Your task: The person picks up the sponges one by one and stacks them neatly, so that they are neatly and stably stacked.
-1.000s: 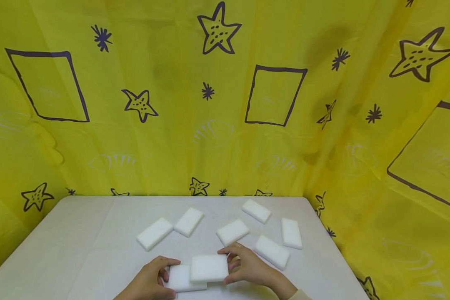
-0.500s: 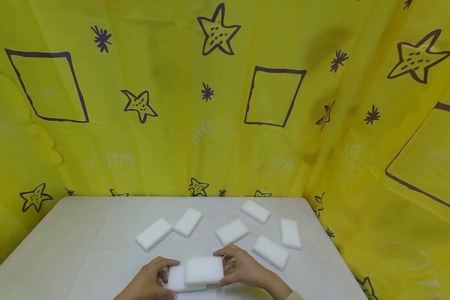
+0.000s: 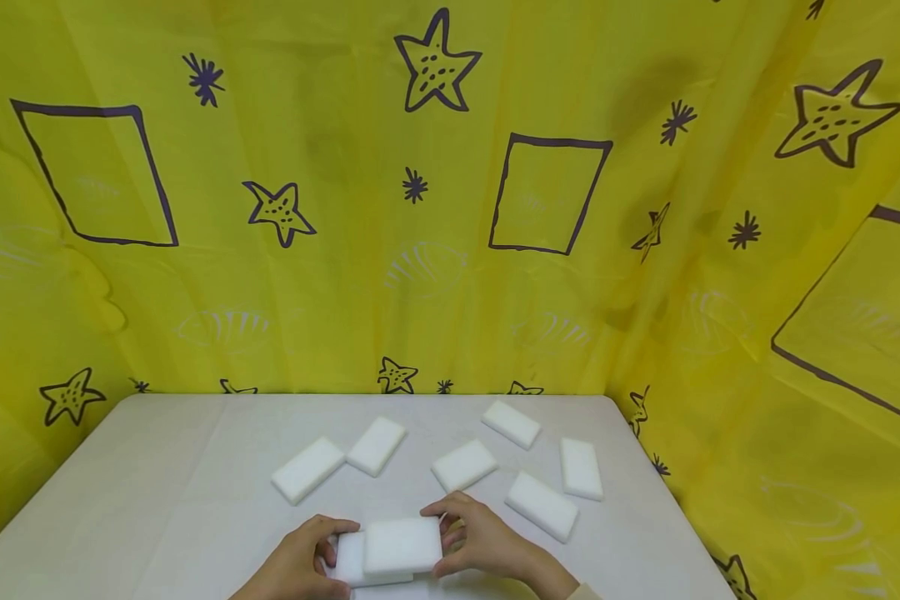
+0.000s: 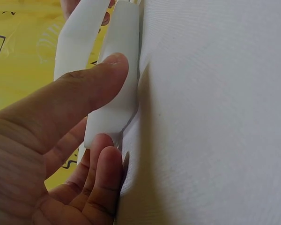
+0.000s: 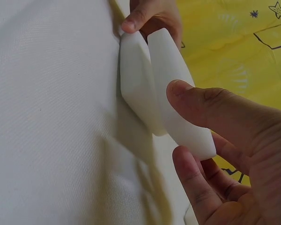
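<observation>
My left hand (image 3: 300, 557) grips the left end of a white sponge block (image 3: 350, 558) near the front of the table. Its thumb lies along the near long side, as the left wrist view shows. Over that block, a second white sponge (image 3: 402, 546) is pinched at its right end by my right hand (image 3: 489, 543), thumb in front and fingers behind. The upper sponge (image 5: 178, 79) covers much of the lower sponge (image 5: 136, 77) and sits offset to the right. A thin gap parts them near the left hand; whether they touch elsewhere, I cannot tell.
Several more white sponges lie flat beyond the hands: a left pair (image 3: 309, 469) with corners nearly meeting, one in the middle (image 3: 465, 465), and others at right, the closest (image 3: 542, 506) near my right wrist. A yellow patterned curtain (image 3: 330, 275) surrounds the white-covered table (image 3: 172, 517).
My right hand has shifted left with the upper sponge, which now overlaps more of the lower one. My left hand and its sponge have hardly moved.
</observation>
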Demonstrator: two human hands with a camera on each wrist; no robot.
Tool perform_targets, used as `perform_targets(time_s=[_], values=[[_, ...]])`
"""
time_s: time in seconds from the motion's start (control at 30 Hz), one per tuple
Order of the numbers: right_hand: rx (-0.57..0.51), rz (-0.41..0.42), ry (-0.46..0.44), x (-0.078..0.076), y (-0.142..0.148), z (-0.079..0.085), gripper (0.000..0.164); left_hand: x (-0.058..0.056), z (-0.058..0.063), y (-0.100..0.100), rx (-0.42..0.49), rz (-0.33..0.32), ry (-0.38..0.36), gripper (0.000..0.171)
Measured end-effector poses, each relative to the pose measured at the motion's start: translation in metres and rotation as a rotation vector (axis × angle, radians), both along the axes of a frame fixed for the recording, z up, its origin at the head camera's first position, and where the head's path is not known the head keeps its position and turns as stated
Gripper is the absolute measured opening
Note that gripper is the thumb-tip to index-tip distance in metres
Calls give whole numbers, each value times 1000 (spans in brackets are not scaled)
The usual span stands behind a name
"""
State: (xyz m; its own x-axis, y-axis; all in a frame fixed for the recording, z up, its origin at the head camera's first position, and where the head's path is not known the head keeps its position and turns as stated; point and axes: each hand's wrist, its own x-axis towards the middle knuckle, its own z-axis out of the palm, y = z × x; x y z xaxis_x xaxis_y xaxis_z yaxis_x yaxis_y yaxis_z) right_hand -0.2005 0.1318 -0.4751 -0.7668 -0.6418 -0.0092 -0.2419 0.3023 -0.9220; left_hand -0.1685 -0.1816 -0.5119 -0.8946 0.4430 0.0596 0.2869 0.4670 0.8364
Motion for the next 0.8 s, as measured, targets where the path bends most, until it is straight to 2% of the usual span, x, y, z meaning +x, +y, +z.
perform_targets(time_s=[0.6,0.8], values=[[-4,4,-19,0,-9,-3,62,1,-1,0,27,-5,-8,73],[4,2,-1,-1,-11,-5,62,0,-1,-1,28,-7,-14,74]])
